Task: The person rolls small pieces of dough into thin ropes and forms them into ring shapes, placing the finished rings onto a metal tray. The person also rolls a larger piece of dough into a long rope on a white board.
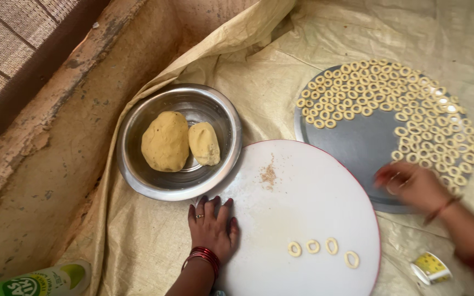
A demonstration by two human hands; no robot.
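Head view shows our left hand resting palm down, fingers together and flat, on the near left edge of the round white board; it clamps nothing. Four dough rings lie in a loose row on the board near its lower edge, well apart from that hand. Our right hand reaches over the near edge of the grey metal tray (motion blur hides its fingers, so we cannot tell whether they are apart or pinched on a ring). Many small rings cover the far and right parts of the tray. A steel bowl sits left of the board, touching its rim, and holds two dough lumps. Everything rests on a tan sheet.
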